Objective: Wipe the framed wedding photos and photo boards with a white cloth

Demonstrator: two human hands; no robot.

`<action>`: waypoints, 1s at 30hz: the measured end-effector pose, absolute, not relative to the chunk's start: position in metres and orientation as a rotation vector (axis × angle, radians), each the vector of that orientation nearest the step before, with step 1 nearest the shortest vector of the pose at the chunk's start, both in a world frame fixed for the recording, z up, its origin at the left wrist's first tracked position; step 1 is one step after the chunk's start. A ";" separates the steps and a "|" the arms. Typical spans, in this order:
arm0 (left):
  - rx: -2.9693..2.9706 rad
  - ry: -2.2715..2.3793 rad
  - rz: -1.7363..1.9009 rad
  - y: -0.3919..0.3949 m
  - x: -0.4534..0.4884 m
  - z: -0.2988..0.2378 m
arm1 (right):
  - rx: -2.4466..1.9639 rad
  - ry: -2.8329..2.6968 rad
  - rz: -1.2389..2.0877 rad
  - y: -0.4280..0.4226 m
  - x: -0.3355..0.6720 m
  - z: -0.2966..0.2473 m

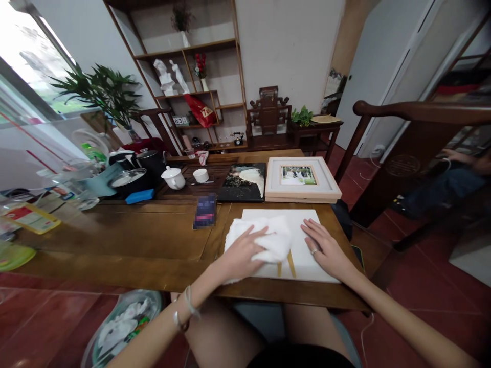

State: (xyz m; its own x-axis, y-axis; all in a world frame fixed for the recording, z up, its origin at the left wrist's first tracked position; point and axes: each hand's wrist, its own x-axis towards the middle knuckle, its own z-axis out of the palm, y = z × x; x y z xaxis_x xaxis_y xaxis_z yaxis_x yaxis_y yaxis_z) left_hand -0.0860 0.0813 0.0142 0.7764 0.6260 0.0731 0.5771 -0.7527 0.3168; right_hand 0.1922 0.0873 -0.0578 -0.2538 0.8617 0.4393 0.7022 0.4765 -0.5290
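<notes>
A white flat panel [303,273] with two narrow tan strips [292,265] near its front edge lies on the wooden table in front of me. On its left part rests a bunched white cloth [278,237]. My left hand [245,249] presses down on this cloth from above, its fingers curved over the folds. At the panel's right side, my right hand [320,244] lies flat with its fingers stretched out, a ring on one of them. The cloth hides part of the panel's surface and its left edge.
Behind the panel are a light wooden picture frame [271,185] and a dark picture panel [233,189]. A phone [205,210] lies to the left. Farther left stand a lidded white cup [173,178], a blue sponge [140,196] and bottles. A wooden chair [408,153] stands right; a bin [151,301] sits below.
</notes>
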 end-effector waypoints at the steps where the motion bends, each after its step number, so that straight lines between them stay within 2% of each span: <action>1: 2.692 0.983 0.274 0.097 -0.084 0.012 | -1.292 -2.031 0.291 0.087 0.192 -0.058; 6: 2.678 1.136 0.335 0.131 -0.070 0.006 | -1.298 -2.042 0.284 0.086 0.193 -0.057; 15: 2.750 0.753 0.217 0.034 -0.067 0.012 | -1.291 -2.033 0.298 0.087 0.193 -0.057; 25: 2.733 1.103 0.333 0.137 -0.027 0.005 | -1.249 -2.054 0.281 0.089 0.196 -0.063; 30: 2.802 1.148 0.299 0.132 -0.013 0.005 | -1.241 -2.066 0.260 0.090 0.199 -0.064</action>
State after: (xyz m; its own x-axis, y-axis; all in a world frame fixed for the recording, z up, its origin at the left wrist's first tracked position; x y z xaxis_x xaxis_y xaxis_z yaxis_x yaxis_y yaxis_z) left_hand -0.0127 0.1315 0.0046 0.6967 0.7029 0.1431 0.6836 -0.7111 0.1646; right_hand 0.1986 0.0904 -0.0644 -0.2936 0.8357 0.4641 0.6948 0.5200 -0.4968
